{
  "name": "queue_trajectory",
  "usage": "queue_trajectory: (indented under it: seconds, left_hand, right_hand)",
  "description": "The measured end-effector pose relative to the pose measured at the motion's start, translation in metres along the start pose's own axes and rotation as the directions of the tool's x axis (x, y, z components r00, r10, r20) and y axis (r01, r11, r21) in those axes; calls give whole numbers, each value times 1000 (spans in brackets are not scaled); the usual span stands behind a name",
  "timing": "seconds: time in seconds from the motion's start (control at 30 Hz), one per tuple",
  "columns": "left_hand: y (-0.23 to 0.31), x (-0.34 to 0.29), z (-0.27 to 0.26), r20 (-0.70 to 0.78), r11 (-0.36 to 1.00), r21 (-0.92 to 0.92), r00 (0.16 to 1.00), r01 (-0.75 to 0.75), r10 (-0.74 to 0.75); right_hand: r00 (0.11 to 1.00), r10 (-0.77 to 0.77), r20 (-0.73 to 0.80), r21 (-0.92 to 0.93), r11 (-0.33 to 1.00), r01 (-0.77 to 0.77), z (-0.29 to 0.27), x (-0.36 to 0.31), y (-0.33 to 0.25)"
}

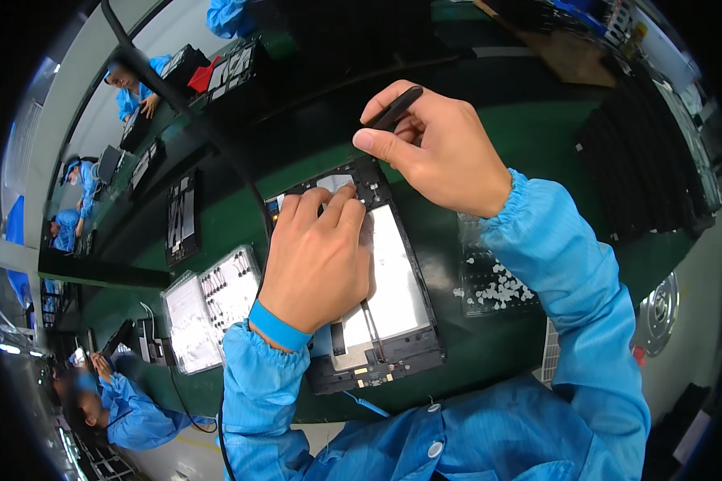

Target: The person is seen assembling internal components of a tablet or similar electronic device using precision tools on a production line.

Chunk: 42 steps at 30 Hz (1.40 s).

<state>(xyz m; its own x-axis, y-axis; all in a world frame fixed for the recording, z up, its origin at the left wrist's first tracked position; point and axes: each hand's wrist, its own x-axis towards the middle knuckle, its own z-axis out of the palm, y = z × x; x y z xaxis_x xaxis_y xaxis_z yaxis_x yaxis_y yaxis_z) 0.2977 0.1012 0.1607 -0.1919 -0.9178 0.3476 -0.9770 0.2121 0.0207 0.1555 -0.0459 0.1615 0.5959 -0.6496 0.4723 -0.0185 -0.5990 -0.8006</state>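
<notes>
On the left of the green table [529, 136], another dark tablet [183, 216] lies well apart from both hands, and nearer is a clear tray [212, 309] of small dark parts. Just right of this tray is the left hand [313, 256], a blue band [281, 325] at its wrist. Its fingers are bent, with the tips down on the far part of the open tablet [395, 276]; whether they pinch anything there I cannot tell.

The open tablet lies flat in the middle of the table, partly under this hand. Its long axis runs from near to far, the far end leaning left and the near end right.

Farther right, the right hand [449, 152] is raised just beyond the tablet's far right corner, its thumb and fingers closed around a short black tool [399, 108]. From these fingers the tablet lies nearer and to the left; the left hand is the closer one, already touching it. The tool's long axis slants, one end pointing far and right, the other near and left, partly hidden by the fingers.

Near and right, beside the right sleeve [573, 264], sits a tray of small white pieces [501, 289].
</notes>
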Motion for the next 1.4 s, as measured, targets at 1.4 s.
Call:
queue_trajectory:
  seconds: [1.4]
  left_hand:
    - [283, -19, 158, 121, 885, -305, 907, -352, 403]
  right_hand:
    - [799, 544, 255, -407, 810, -421, -219, -179, 140]
